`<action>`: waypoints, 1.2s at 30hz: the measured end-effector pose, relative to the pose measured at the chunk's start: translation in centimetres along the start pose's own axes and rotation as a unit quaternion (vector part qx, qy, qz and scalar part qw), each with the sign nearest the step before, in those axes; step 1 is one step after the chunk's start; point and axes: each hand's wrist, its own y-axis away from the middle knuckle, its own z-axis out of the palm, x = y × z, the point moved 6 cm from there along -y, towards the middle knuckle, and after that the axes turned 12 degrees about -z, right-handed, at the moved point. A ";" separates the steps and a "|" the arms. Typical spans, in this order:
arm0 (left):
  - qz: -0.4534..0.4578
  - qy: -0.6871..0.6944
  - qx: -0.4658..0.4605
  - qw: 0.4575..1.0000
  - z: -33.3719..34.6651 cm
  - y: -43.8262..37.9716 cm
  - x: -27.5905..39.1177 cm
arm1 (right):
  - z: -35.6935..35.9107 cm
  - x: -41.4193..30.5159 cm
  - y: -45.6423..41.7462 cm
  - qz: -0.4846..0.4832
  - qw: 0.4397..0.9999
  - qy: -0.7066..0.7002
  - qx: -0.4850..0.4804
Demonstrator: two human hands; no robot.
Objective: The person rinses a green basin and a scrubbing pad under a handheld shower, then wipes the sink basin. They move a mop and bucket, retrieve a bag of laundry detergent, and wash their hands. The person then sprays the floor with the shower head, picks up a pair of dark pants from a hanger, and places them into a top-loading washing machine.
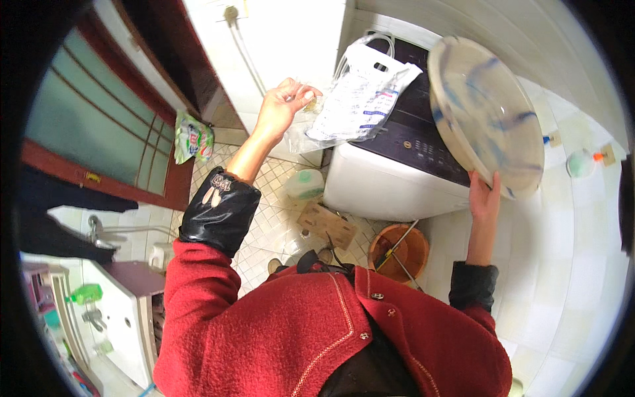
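Note:
My left hand [280, 106] pinches a clear thin plastic bag [300, 136] between thumb and fingers, left of a white printed plastic bag [354, 99]. That white bag lies on the dark top of a washing machine [421, 119]. With my right hand [483, 196] I grip the lower rim of a large cream basin [496, 119] with blue streaks. The basin is tilted on its side, at the right end of the machine.
On the tiled floor are an orange bucket [414, 245] with sticks in it, a wooden board [325, 223] and a translucent green-capped container [305, 183]. A green-and-white packet [191, 136] is by the door [173, 193]. A white sink [116, 317] is at lower left.

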 end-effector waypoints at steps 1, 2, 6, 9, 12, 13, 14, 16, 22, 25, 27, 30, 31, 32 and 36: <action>0.011 -0.010 0.004 1.000 -1.1 0.8 0.2 | 1.3 1.3 0.8 0.038 0.998 -0.046 -0.031; 0.021 -0.020 0.007 1.000 -2.2 1.7 0.6 | 2.9 2.8 1.7 0.064 0.993 0.002 -0.096; 0.010 -0.037 0.006 0.999 -6.9 5.7 0.5 | 14.8 8.2 8.6 -0.029 0.909 0.269 -0.316; -0.003 -0.005 0.028 1.000 -9.4 8.5 -0.3 | 24.2 11.9 11.6 -0.179 0.790 0.349 -0.472; -0.026 0.003 0.048 0.998 -11.6 11.0 -1.3 | 29.6 16.6 13.9 -0.272 0.653 0.395 -0.586; -0.032 0.016 0.053 0.998 -12.3 12.0 -1.6 | 30.7 18.1 14.6 -0.269 0.631 0.411 -0.601; -0.037 0.030 0.059 0.997 -12.9 12.8 -1.9 | 31.6 20.0 14.9 -0.247 0.613 0.422 -0.621; -0.041 0.053 0.072 0.995 -14.5 14.6 -2.3 | 32.8 22.9 16.5 -0.156 0.631 0.409 -0.641; -0.074 0.118 0.131 0.982 -19.2 19.3 -3.8 | 36.3 27.8 21.2 -0.109 0.576 0.366 -0.722; -0.076 0.129 0.148 0.978 -20.7 20.9 -3.5 | 38.1 29.2 23.0 -0.191 0.545 0.362 -0.732; -0.067 0.134 0.175 0.973 -21.4 21.8 -3.4 | 39.3 29.7 24.3 -0.295 0.528 0.350 -0.715; -0.065 0.184 0.214 0.957 -21.8 23.2 -3.4 | 40.4 29.7 26.9 -0.433 0.471 0.391 -0.662; -0.060 0.147 0.250 0.955 -21.9 23.9 -3.4 | 40.6 29.9 27.8 -0.455 0.454 0.415 -0.644; -0.056 0.109 0.287 0.950 -21.8 24.5 -3.5 | 40.6 30.3 28.5 -0.451 0.465 0.408 -0.643; 0.039 -0.041 0.369 0.928 -17.3 25.8 -3.9 | 40.0 34.2 27.7 -0.003 0.693 0.310 -0.650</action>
